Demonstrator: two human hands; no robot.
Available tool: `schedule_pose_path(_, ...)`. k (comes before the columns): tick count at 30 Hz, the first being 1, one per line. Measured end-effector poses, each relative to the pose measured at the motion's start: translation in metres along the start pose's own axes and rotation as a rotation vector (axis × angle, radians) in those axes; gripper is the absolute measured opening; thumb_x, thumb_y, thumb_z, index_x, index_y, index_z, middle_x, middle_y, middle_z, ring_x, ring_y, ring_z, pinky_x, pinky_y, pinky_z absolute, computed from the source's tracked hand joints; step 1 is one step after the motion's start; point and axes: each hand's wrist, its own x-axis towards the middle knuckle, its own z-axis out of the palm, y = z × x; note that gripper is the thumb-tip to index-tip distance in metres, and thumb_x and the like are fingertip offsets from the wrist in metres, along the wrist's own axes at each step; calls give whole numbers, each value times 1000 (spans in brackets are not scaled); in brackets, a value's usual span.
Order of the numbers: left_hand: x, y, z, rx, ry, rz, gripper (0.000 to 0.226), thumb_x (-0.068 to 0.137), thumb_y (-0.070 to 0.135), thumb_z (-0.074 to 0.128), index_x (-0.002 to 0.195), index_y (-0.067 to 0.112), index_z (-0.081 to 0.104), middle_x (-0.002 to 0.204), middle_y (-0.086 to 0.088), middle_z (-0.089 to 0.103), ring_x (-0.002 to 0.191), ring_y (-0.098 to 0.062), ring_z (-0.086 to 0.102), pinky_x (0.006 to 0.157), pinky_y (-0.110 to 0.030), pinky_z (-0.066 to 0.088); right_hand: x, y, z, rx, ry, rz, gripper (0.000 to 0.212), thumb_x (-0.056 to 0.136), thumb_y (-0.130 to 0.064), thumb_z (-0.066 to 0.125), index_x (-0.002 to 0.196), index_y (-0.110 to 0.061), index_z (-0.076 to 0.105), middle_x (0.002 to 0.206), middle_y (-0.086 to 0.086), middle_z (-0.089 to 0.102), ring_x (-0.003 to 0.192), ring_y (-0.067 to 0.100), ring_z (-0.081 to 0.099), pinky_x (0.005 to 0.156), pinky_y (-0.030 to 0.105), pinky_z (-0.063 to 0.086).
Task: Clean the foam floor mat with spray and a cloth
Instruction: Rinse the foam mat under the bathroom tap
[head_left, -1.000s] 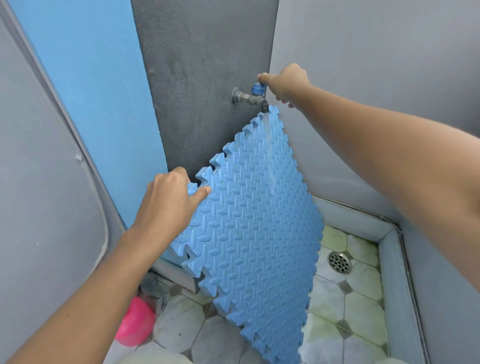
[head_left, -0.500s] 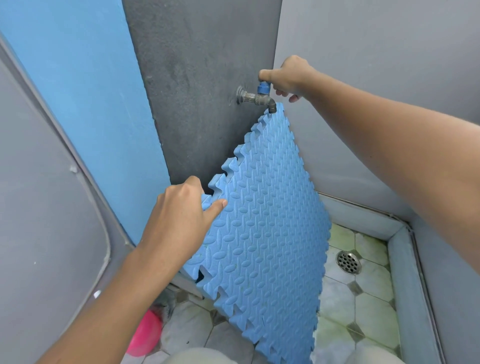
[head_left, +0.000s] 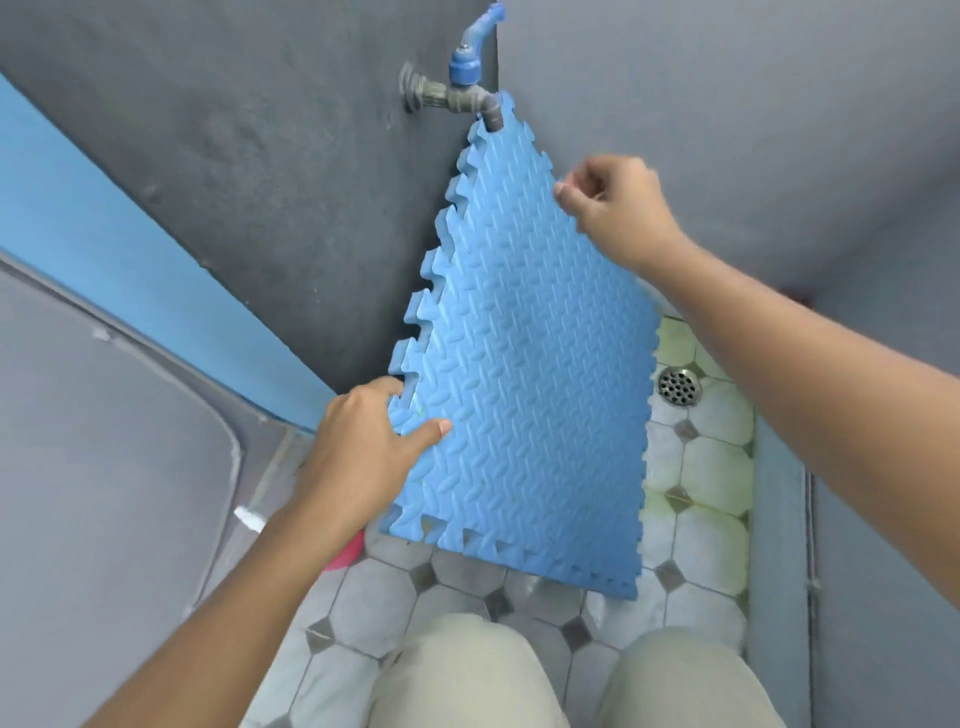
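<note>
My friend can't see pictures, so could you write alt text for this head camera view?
A person's two hands hold a blue foam mat upright beneath a wall tap: left hand on its lower left edge, right hand at its upper right edge. Below are grey tiles and a floor drain.

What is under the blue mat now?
Under the mat lie pale floor tiles, with a drain beside its right edge. The floor directly beneath is covered.

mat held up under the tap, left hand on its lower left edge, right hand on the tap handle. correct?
Not quite. In the head view the right hand is off the tap and has its grip on the upper right edge of the mat. The rest holds: the left hand grips the lower left edge.
</note>
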Motion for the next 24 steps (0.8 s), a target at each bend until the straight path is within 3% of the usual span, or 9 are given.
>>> schedule_pose_path(2, -11, 6, -2, -32, -7, 12, 55, 84, 46, 80, 121, 8, 68, 78, -1, 63, 72, -24, 54, 68, -31, 38, -33, 12, -9, -49, -113, 25, 10, 88, -31, 63, 80, -24, 64, 66, -9, 62, 71, 25, 66, 80, 37, 53)
schedule_pose_path(4, -26, 13, -10, -38, -13, 1, 47, 85, 42, 80, 117, 10, 69, 68, 6, 55, 64, -22, 50, 66, -32, 41, -62, 11, -23, -95, -226, 34, 1, 88, -28, 64, 88, -27, 65, 72, -10, 64, 73, 25, 65, 87, 40, 52)
schedule_pose_path(5, -35, 18, -15, -46, -22, 8, 41, 86, 40, 79, 114, 11, 70, 69, 6, 59, 66, -22, 54, 68, -35, 46, -74, 7, -32, -119, -269, 43, 4, 89, -27, 64, 93, -28, 65, 74, -11, 64, 72, 24, 62, 88, 40, 51)
schedule_pose_path(7, -58, 32, -27, -57, -55, 34, 38, 87, 37, 78, 117, 14, 70, 92, -1, 72, 84, -28, 65, 80, -40, 53, -95, -4, -53, -154, -330, 56, 14, 91, -25, 64, 105, -26, 64, 81, -10, 63, 72, 23, 60, 89, 38, 49)
schedule_pose_path(9, -86, 48, -41, -18, -59, 80, 39, 88, 32, 78, 122, 13, 70, 109, -5, 72, 98, -30, 66, 86, -38, 50, -113, -20, -76, -187, -351, 49, 24, 91, -22, 64, 115, -25, 61, 90, -6, 62, 74, 23, 58, 87, 38, 49)
schedule_pose_path(11, -117, 61, -56, 46, -59, 127, 34, 88, 30, 78, 117, 13, 71, 110, -4, 71, 98, -29, 66, 80, -36, 46, -132, -38, -101, -214, -341, 61, 35, 89, -19, 65, 122, -27, 56, 97, -2, 61, 77, 21, 56, 85, 39, 50)
schedule_pose_path(16, -199, 75, -122, 203, -116, 120, 27, 87, 32, 78, 108, 15, 71, 103, 0, 68, 77, -30, 68, 69, -39, 52, -177, -94, -162, -260, -341, 125, 55, 88, -18, 66, 132, -35, 39, 102, -5, 59, 76, 23, 61, 78, 43, 53)
schedule_pose_path(19, -253, 69, -168, 255, -134, 117, 22, 83, 28, 83, 98, 18, 71, 91, 3, 63, 66, -25, 65, 56, -32, 46, -196, -134, -190, -317, -370, 87, 64, 88, -16, 64, 138, -39, 32, 104, -3, 60, 81, 23, 62, 75, 39, 51)
schedule_pose_path(24, -350, 34, -229, 286, -158, 34, 34, 63, 22, 96, 86, 25, 71, 75, 11, 53, 56, -14, 56, 41, -23, 35, -229, -198, -197, -604, -695, -98, 78, 87, -9, 62, 148, -42, 25, 103, -1, 61, 78, 30, 64, 61, 39, 55)
